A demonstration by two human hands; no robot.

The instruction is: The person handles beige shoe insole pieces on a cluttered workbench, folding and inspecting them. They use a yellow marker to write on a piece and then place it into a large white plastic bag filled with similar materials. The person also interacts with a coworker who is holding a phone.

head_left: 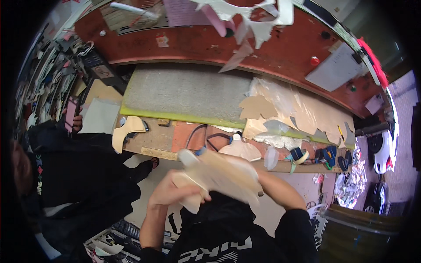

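In front of my chest my left hand [170, 189] is closed on pale tan flat cut pieces, thumb on top. A larger beige cut sheet [226, 174], smeared by motion, slants from them toward my right arm. My right hand [247, 165] is at the sheet's far right edge, its fingers hidden or blurred. Just beyond, on the workbench, lie a pale rounded cut piece [241, 150] and dark straps [218, 141]. A curved tan piece [126, 131] sits at the bench's left end.
A grey cutting pad [184, 90] with a yellow edge spans the bench. Tan sheets and clear plastic [280, 105] cover its right part. Tape rolls [299, 155] hang along the front edge. A red shelf [272, 57] runs behind. At left, a person in black [79, 171] holds a phone [71, 115].
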